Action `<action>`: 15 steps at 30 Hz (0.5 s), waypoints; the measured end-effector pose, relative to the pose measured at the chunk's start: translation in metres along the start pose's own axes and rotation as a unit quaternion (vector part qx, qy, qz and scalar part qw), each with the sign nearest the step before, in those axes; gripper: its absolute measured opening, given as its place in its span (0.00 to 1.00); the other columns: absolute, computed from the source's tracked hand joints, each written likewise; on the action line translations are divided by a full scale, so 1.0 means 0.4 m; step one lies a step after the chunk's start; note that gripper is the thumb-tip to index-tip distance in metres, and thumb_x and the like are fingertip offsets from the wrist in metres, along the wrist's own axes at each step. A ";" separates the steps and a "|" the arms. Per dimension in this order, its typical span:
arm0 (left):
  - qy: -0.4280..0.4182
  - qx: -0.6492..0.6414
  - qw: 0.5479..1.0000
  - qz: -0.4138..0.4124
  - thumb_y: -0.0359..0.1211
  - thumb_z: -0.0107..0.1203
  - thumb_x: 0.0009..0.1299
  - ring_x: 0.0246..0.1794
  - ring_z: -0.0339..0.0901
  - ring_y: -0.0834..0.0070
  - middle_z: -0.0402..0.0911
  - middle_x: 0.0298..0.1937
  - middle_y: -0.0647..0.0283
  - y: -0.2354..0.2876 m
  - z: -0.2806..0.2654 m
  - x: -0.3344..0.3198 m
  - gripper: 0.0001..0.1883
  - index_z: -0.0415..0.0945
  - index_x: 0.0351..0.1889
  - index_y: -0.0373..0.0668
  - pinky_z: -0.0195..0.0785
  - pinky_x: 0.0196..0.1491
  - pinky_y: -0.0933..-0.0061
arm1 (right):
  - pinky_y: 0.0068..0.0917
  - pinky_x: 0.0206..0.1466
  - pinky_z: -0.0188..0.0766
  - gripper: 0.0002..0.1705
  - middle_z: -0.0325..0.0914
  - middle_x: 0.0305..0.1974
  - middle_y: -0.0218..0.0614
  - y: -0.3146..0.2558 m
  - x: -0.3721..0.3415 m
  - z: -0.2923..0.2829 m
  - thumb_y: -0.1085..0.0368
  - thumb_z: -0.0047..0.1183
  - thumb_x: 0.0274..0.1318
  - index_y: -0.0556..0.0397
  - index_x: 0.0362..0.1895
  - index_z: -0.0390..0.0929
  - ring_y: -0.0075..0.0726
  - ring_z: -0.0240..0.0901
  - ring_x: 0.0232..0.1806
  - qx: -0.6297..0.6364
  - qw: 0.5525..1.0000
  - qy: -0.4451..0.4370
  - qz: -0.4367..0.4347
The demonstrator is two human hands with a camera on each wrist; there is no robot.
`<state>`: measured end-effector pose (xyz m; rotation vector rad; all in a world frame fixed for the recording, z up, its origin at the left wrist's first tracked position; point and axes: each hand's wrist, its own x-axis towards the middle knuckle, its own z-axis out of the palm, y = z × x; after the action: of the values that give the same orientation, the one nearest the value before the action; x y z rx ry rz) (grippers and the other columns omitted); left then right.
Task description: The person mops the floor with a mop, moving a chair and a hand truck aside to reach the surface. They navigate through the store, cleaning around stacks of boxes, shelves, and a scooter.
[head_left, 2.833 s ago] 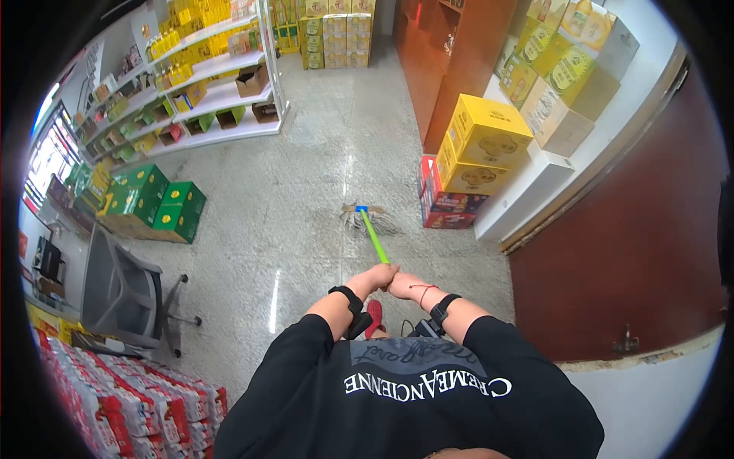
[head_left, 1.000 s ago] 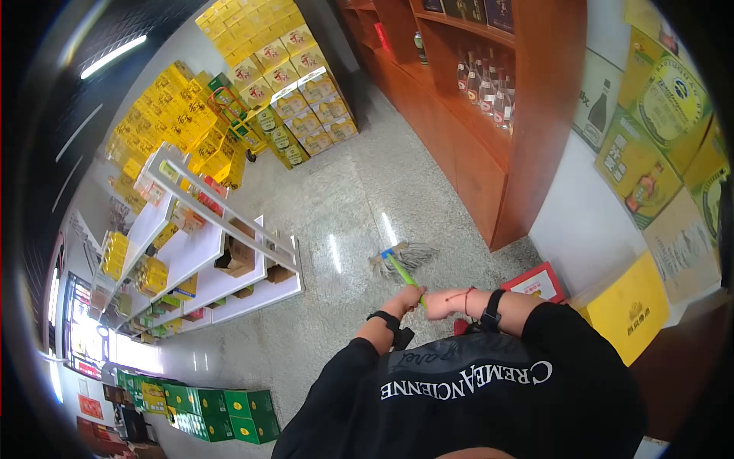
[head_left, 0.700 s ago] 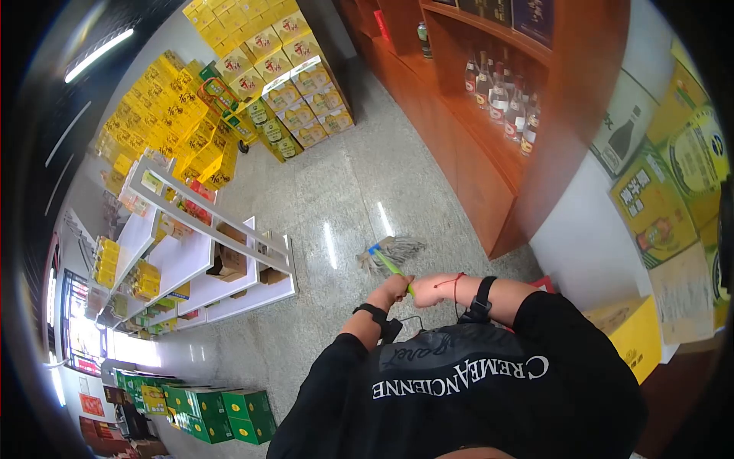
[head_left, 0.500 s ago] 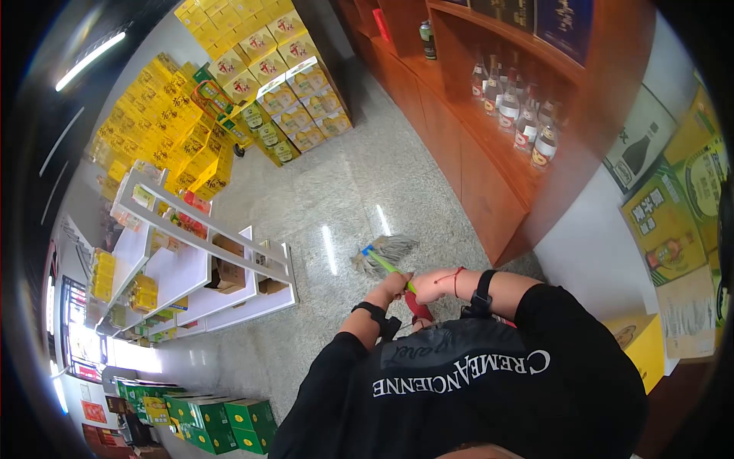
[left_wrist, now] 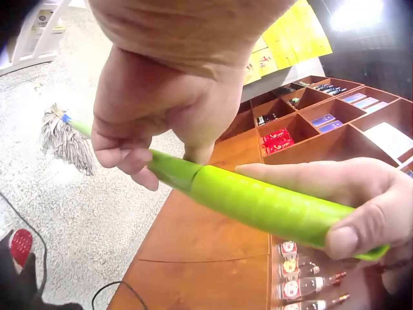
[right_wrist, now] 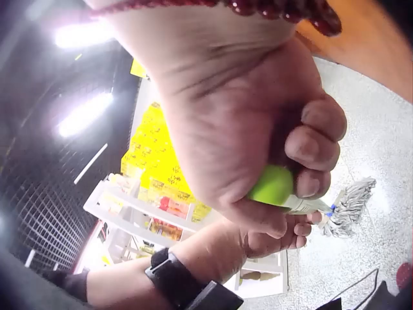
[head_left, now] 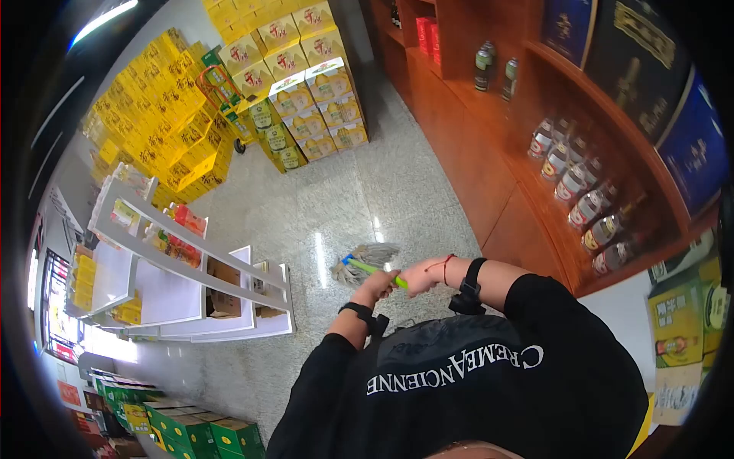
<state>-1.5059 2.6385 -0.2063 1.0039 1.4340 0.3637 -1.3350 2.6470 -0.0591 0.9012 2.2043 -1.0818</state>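
Observation:
A string mop with a grey head, a blue joint and a green handle stands slanted, its strands spread on the speckled floor. My left hand grips the handle lower down, nearer the mop head. At the top end, my right hand holds the ribbed grip. In the left wrist view the left fingers curl round the shaft, while the right hand wraps the bright green grip. The right wrist view shows the rounded handle end poking out of the right fist.
To the right stands a brown wooden cabinet with glass bottles on its shelf. White shelving is on the left. Stacked cartons rise behind, and green boxes sit at lower left. A red shoe and a cable are near the feet.
The view has turned from the door and stacked boxes toward the wooden cabinet, which now looms closer. The mop head has shifted left in the latest frames. Both hands keep hold of the handle.

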 end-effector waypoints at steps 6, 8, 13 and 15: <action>-0.008 -0.073 0.997 -0.037 0.46 0.47 0.62 0.08 0.56 0.79 0.67 0.15 0.65 0.102 -0.105 0.085 0.20 0.71 0.22 0.37 0.49 0.11 0.76 | 0.31 0.25 0.65 0.26 0.73 0.26 0.39 0.026 0.082 -0.158 0.58 0.46 0.43 0.54 0.49 0.63 0.35 0.70 0.23 -0.033 0.999 -0.023 0.013; 0.024 0.020 0.998 -0.048 0.46 0.48 0.61 0.08 0.56 0.79 0.67 0.14 0.65 0.126 -0.150 0.120 0.21 0.71 0.20 0.36 0.49 0.11 0.76 | 0.32 0.26 0.66 0.27 0.73 0.27 0.40 0.071 0.174 -0.187 0.58 0.46 0.43 0.54 0.50 0.63 0.36 0.71 0.24 -0.054 0.998 -0.022 -0.013; 0.038 -0.040 0.998 -0.039 0.47 0.49 0.60 0.08 0.56 0.79 0.67 0.14 0.64 0.179 -0.289 0.253 0.21 0.72 0.22 0.35 0.48 0.11 0.77 | 0.31 0.22 0.64 0.15 0.71 0.21 0.41 0.107 0.276 -0.350 0.63 0.44 0.40 0.58 0.35 0.68 0.37 0.69 0.21 -0.066 0.994 0.025 -0.084; 0.048 -0.061 0.995 -0.066 0.47 0.49 0.60 0.09 0.57 0.79 0.68 0.14 0.62 0.223 -0.345 0.302 0.22 0.73 0.22 0.34 0.49 0.11 0.76 | 0.31 0.21 0.64 0.16 0.70 0.21 0.40 0.096 0.285 -0.462 0.61 0.45 0.42 0.57 0.37 0.66 0.36 0.68 0.21 -0.047 0.997 -0.019 -0.065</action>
<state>-1.5816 2.8274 -0.1951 0.7973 1.5383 0.4018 -1.4087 2.8547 -0.0552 0.6987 2.2888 -1.0352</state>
